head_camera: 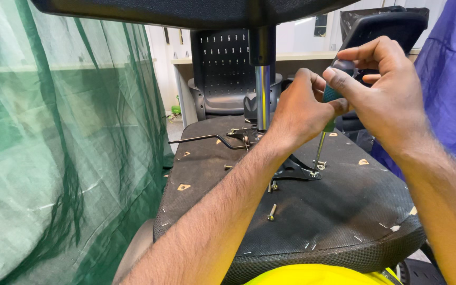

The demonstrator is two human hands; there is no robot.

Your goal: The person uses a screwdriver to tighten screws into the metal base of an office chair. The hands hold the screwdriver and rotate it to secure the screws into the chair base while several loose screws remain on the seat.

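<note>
1. Screwdriver [327, 113]: stiff, light, upright on a screw [319, 166] in the black bracket [296, 170]. Best held at the handle.
2. Left hand [296, 111] wraps the handle; right hand [383, 89] pinches its top.
3. Loose bolt [272, 212] lies near the bracket, on the upturned seat [344, 211].

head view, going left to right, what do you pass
green mesh curtain → thin bent lever rod → chrome column → left hand → screwdriver → right hand → blue sheet
</note>
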